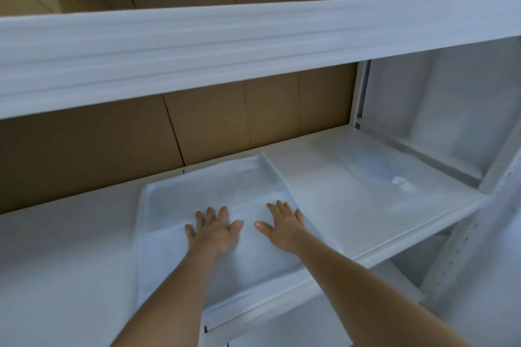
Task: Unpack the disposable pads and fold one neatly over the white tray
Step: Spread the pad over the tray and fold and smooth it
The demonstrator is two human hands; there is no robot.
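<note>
White metal shelf [352, 200] of a rack unit, brown cardboard [98, 155] behind as backing. Pad [197, 205] lies spread flat on the shelf, centre-left, near edge reaching the shelf front lip; a fold line runs across it approx. level w/ the wrists. Tray under the pad: cannot tell. Both forearms reach in from below. Left hand [215, 229]: palm down on pad, fingers straight and spread, pressing flat. Right hand [283, 227]: same posture, just beside the left, thumbs pointing toward each other, apart. No pinch on either hand. Pad's far-right edge stands slightly raised. Further right on the shelf: clear plastic bag [394, 175], flat. Upper shelf [253, 48] spans the view above.
</note>
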